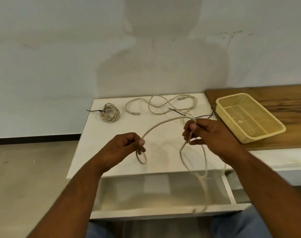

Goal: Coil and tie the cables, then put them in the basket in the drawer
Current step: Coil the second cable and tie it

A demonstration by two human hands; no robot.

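Above the white cabinet top, both hands are on a long, pale, braided cable. The left hand is pinched shut on it, a small loop dangling below the fingers; the right hand is closed on it too, and the slack falls away into the open white drawer. It looks light and floppy, with just enough spring to unwind, so take it close to the loop and keep each turn pinned. Behind, a coiled cable bound with a black tie lies at the left, and a loose pale cable sprawls mid-top with thin black ties beside it. The yellow plastic mesh basket sits on the wooden counter, not in the drawer. The hanging tail may snag the drawer's edge.
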